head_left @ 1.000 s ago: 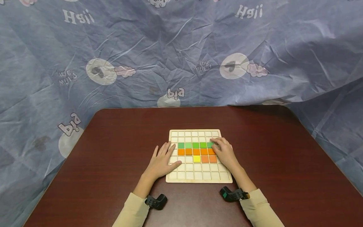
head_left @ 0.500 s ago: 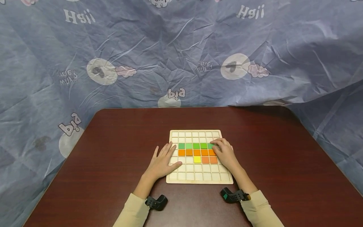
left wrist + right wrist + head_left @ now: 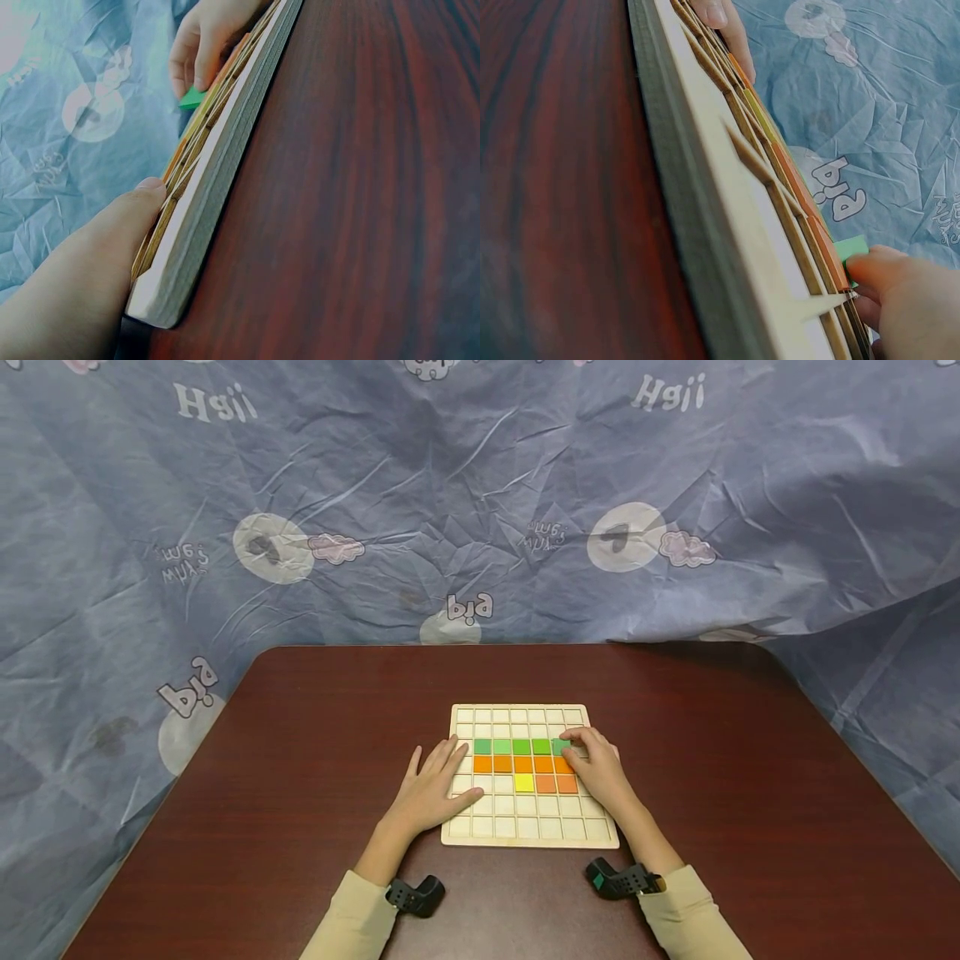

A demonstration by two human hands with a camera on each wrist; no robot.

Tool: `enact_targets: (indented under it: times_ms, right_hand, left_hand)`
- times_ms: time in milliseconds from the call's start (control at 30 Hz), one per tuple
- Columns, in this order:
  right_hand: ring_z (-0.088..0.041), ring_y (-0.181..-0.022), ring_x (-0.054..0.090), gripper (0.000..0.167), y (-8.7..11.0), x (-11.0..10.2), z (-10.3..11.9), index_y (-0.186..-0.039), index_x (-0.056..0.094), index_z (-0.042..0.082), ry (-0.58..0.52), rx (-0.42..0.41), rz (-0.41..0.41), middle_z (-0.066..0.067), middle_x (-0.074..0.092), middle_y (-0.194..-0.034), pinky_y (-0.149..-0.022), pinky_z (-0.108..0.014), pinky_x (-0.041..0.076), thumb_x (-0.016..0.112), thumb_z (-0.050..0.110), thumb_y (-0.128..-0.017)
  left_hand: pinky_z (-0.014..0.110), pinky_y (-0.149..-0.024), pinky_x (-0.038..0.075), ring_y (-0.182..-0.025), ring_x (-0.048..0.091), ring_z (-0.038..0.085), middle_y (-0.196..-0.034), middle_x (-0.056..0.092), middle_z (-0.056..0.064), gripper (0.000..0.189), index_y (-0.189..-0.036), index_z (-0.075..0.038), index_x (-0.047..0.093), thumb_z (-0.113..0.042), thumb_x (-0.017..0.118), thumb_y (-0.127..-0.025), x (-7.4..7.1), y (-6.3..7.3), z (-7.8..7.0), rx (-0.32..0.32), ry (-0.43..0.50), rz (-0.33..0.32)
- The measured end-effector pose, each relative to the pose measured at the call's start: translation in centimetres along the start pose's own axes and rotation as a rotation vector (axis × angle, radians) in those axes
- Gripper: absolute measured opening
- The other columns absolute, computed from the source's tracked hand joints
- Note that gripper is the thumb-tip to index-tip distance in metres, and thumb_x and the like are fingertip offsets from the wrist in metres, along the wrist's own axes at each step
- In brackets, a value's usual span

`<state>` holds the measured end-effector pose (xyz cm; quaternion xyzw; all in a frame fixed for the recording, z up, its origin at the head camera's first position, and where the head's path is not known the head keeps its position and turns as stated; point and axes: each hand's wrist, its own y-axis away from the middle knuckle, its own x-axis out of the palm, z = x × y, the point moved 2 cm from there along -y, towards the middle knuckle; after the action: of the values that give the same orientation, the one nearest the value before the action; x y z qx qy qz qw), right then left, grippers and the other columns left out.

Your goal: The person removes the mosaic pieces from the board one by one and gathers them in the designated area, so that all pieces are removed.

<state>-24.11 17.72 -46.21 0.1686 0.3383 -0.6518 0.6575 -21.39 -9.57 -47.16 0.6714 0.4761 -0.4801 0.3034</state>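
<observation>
A square wooden grid board lies flat on the table. Rows of green and orange tiles, plus a yellow tile, sit in its cells. My right hand pinches the green tile at the right end of the green row between thumb and fingers. In the right wrist view that green tile stands up above the neighbouring orange tiles. My left hand rests spread on the board's left edge; its thumb lies on the board near the front left corner.
The dark red wooden table surrounds the board. A wrinkled blue printed cloth hangs behind the table's far edge. Black camera bands are strapped to both wrists.
My right fingers have drawn together on the end green tile, which now sits slightly raised and tilted in its cell. My left hand stays in place on the board.
</observation>
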Motion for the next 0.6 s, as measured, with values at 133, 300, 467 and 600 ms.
enact_targets:
  times_ms: [133,300,467,600]
  right_hand:
    - [-0.026,-0.097,0.051,0.018,-0.03,-0.07,0.08,-0.104,0.057,0.012,-0.008,0.011,-0.003,-0.011,0.060,-0.098,-0.099,-0.046,0.022,0.060,0.018,-0.087]
    - [-0.027,-0.097,0.052,0.017,-0.06,-0.08,0.07,-0.102,0.057,0.013,-0.019,0.024,-0.003,-0.011,0.061,-0.097,-0.101,-0.046,0.022,0.060,0.018,-0.087]
    - [-0.024,-0.094,0.053,0.016,0.02,-0.10,0.12,-0.101,0.057,0.013,-0.029,0.034,-0.010,-0.009,0.061,-0.096,-0.095,-0.042,0.032,0.062,0.017,-0.086]
    - [-0.021,-0.093,0.054,0.018,-0.02,-0.40,0.18,-0.104,0.057,0.013,-0.068,0.062,0.010,-0.008,0.061,-0.097,-0.082,-0.036,0.040,0.060,0.018,-0.087]
  left_hand:
    - [0.050,-0.113,0.001,-0.141,0.018,0.018,-0.153,0.017,0.000,0.079,-0.145,-0.020,0.024,-0.065,0.041,-0.083,-0.05,-0.06,-0.03,-0.001,0.013,-0.005]
    - [0.050,-0.113,0.003,-0.140,0.021,0.017,-0.152,0.021,0.001,0.074,-0.137,-0.015,0.035,-0.065,0.044,-0.082,-0.18,-0.04,-0.07,0.000,0.051,-0.031]
    - [0.051,-0.113,0.004,-0.140,0.021,0.018,-0.151,0.023,0.002,0.070,-0.131,-0.015,0.039,-0.064,0.047,-0.081,-0.25,0.13,-0.20,-0.005,0.077,-0.036]
    - [0.051,-0.113,0.004,-0.140,0.020,0.018,-0.151,0.022,0.002,0.070,-0.130,-0.014,0.039,-0.064,0.047,-0.081,-0.30,0.18,-0.23,-0.009,0.079,-0.038]
